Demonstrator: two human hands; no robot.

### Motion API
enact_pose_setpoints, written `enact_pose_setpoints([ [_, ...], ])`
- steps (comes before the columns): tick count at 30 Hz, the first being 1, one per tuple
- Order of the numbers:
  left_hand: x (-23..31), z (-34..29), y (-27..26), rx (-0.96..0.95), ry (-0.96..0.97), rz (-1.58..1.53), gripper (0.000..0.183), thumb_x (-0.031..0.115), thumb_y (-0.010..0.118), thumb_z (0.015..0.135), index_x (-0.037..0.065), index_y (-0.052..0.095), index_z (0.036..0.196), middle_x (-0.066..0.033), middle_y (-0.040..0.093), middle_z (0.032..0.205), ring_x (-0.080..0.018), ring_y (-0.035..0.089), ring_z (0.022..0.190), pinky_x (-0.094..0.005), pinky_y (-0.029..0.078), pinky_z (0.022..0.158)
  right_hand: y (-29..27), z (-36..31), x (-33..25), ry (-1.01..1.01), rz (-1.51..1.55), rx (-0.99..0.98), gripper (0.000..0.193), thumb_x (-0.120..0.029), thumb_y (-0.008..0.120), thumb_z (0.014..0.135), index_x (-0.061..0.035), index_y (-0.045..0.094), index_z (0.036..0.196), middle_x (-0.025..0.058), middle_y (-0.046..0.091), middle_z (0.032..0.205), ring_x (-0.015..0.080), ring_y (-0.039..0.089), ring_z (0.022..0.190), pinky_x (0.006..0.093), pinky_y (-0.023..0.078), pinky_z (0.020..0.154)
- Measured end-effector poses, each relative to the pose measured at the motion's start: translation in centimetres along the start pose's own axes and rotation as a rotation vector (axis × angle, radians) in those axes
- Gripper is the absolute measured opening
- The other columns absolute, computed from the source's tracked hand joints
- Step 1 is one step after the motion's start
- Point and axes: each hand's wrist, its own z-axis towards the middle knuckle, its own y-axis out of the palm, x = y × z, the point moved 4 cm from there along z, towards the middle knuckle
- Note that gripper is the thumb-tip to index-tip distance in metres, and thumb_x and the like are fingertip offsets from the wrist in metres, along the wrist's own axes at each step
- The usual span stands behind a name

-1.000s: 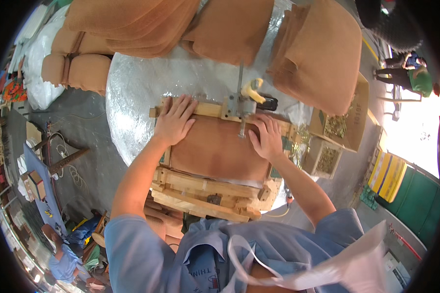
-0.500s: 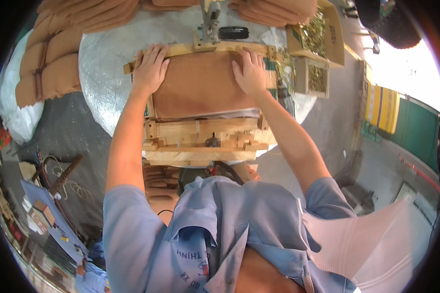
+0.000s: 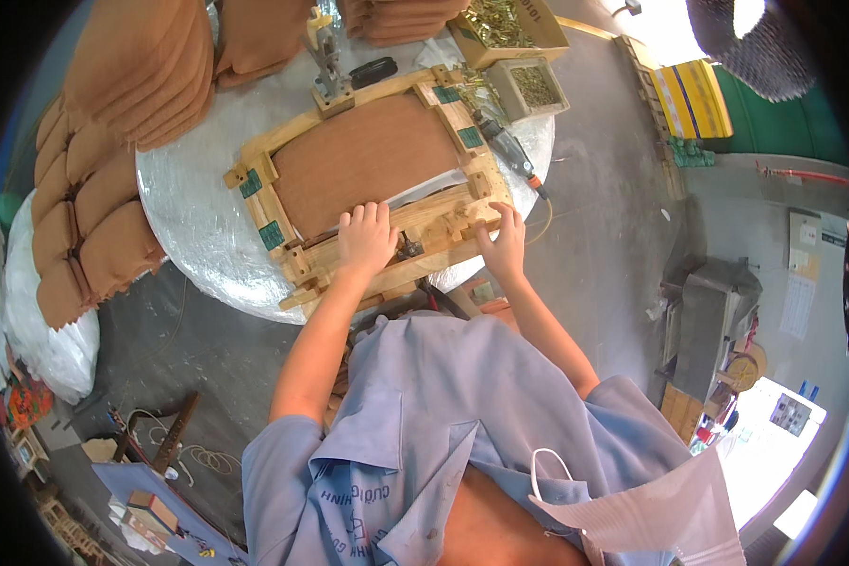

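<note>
A brown padded panel (image 3: pixel 368 156) lies inside a wooden frame (image 3: pixel 288 132) with green pieces on its side rails. A white strip shows along the panel's near edge. My left hand (image 3: pixel 368 238) rests on the frame's near bar (image 3: pixel 325 253), its fingers stretched toward the panel's edge. At the right end of that bar, my right hand (image 3: pixel 503 243) has its thumb and fingers around the wood. A small dark metal part (image 3: pixel 408 248) sits on the bar between both hands. The metal clamp (image 3: pixel 328 61) stands at the frame's far side.
The frame sits on a round, plastic-wrapped table (image 3: pixel 193 222). Stacks of brown pads (image 3: pixel 146 71) stand at its far left. A box of brass-coloured fasteners (image 3: pixel 509 28) and a smaller tray (image 3: pixel 528 90) are at far right. An air tool (image 3: pixel 509 151) with a hose lies beside the frame.
Both hands have moved from the panel's far left and right edges to the frame's near bar. The head view has turned, so the frame now appears tilted and further left.
</note>
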Motion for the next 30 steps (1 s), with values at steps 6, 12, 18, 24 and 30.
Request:
enact_pose_setpoints([
  [6,-0.6,0.1,3.9,0.057,0.047,0.185,0.040,0.022,0.078,0.087,0.005,0.063,0.119,-0.0129,0.071,0.121,-0.0308,0.070,0.111,-0.0481,0.059,0.090,1.6,-5.2,0.3,-0.035,0.086,0.037,0.070,-0.013,0.078,0.088,-0.0072,0.048,0.151,0.0254,0.039,0.165,0.0463,0.045,0.148,0.0501,0.042,0.120],
  [12,0.7,0.0,-1.8,-0.049,0.098,0.039,0.042,0.016,0.080,0.082,0.007,0.060,0.118,-0.0125,0.071,0.117,-0.0327,0.071,0.111,-0.0486,0.063,0.085,0.4,-6.0,0.1,0.081,0.141,-0.059,0.072,-0.017,0.079,0.094,-0.0103,0.044,0.156,0.0214,0.036,0.166,0.0386,0.054,0.141,0.0464,0.052,0.111],
  [18,1.9,0.3,-4.9,0.011,0.100,0.029,0.052,0.024,0.083,0.083,0.010,0.060,0.127,-0.0083,0.067,0.119,-0.0304,0.067,0.115,-0.0481,0.062,0.085,1.5,-7.6,2.5,0.295,0.269,-0.087,0.070,-0.024,0.079,0.094,-0.0079,0.046,0.154,0.0214,0.047,0.151,0.0367,0.063,0.128,0.0459,0.056,0.099],
  [24,-0.3,1.5,0.1,-0.012,0.079,0.157,0.056,0.031,0.088,0.081,0.011,0.060,0.125,-0.0064,0.062,0.126,-0.0287,0.064,0.119,-0.0461,0.062,0.085,2.8,-7.9,3.9,0.296,0.293,-0.099,0.070,-0.029,0.078,0.095,-0.0063,0.047,0.154,0.0206,0.052,0.143,0.0335,0.066,0.118,0.0436,0.057,0.094],
  [30,-0.3,1.6,-1.4,0.034,0.039,0.197,0.061,0.036,0.090,0.079,0.013,0.057,0.123,-0.0077,0.058,0.121,-0.0294,0.061,0.117,-0.0494,0.058,0.090,4.0,-10.5,5.2,0.479,0.378,-0.278,0.078,-0.036,0.078,0.096,0.0018,0.044,0.155,0.0248,0.062,0.143,0.0317,0.074,0.104,0.0421,0.059,0.094],
])
